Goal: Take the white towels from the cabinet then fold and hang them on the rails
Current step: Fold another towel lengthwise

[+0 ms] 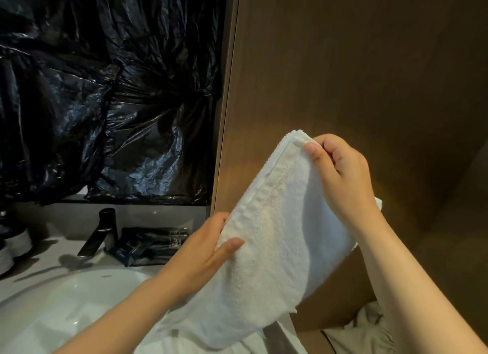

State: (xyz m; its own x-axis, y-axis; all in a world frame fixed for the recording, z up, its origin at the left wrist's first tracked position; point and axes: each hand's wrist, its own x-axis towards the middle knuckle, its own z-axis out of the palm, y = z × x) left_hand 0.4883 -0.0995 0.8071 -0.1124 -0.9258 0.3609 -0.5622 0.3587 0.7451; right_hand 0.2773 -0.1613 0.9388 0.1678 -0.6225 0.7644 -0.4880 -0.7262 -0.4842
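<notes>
Towel point(277, 248) covers left hand point(203, 250) fingers, right hand point(346, 174) fingertips.

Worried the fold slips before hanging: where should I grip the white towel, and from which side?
Pinch the white towel at its stacked upper corner, coming from the right as the right hand does: the layers' edges meet there, so one pinch likely holds them all. The left hand steadies the hemmed edge from the left.

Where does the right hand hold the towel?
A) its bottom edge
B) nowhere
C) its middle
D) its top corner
D: the right hand pinches the top corner of the folded towel, while the left hand grips its left edge lower down.
</notes>
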